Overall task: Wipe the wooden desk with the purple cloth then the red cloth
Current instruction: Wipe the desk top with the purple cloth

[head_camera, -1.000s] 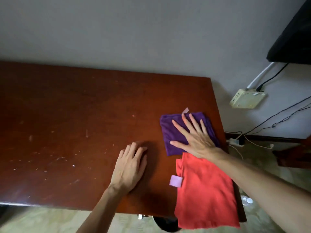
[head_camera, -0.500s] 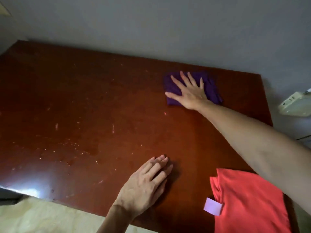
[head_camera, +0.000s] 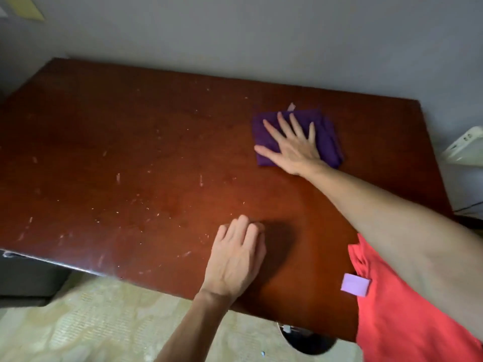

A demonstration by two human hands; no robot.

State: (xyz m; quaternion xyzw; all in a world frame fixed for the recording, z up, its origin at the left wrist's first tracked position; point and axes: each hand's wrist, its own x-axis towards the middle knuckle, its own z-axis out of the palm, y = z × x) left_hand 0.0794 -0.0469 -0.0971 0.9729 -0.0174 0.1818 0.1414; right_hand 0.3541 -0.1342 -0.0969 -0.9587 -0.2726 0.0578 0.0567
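Note:
The folded purple cloth [head_camera: 329, 137] lies on the far right part of the wooden desk [head_camera: 130, 152]. My right hand [head_camera: 292, 147] lies flat on it with fingers spread, pressing it to the wood. My left hand [head_camera: 235, 259] rests palm down on the bare desk near the front edge and holds nothing. The red cloth [head_camera: 397, 317], with a lilac tag [head_camera: 355, 284], sits on the near right corner and hangs over the front edge. My right forearm covers part of it.
Pale specks and scuffs dot the left and middle of the desk. A grey wall runs along the far edge. A white box [head_camera: 462, 150] is mounted on the wall to the right. Beige patterned floor [head_camera: 91, 322] shows below the front edge.
My right hand slid the purple cloth away from the red cloth toward the far side of the desk, then slightly back. My left hand stayed in place. The view shifted left.

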